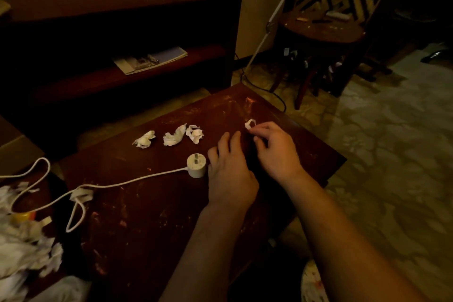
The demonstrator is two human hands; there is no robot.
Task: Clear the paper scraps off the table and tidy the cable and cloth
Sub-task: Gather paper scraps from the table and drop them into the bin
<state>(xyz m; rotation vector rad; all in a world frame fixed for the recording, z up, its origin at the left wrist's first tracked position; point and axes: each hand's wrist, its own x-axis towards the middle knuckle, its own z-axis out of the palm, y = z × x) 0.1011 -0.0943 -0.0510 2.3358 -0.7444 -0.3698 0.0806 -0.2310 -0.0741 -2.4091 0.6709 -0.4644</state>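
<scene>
Three crumpled white paper scraps lie in a row on the dark wooden table [152,216]: one at the left [145,139], one in the middle [174,138], one at the right [195,134]. My right hand [274,152] pinches a small white paper scrap [250,124] at its fingertips, just above the tabletop. My left hand [229,174] rests flat beside it, fingers apart, next to a round white plug [196,165]. The plug's white cable [81,191] trails left off the table. No cloth can be made out.
A bin or heap of crumpled white paper [22,247] sits at the lower left. A dark low shelf [122,32] with a magazine stands behind the table. A round wooden side table [321,29] is at the back right; patterned floor lies to the right.
</scene>
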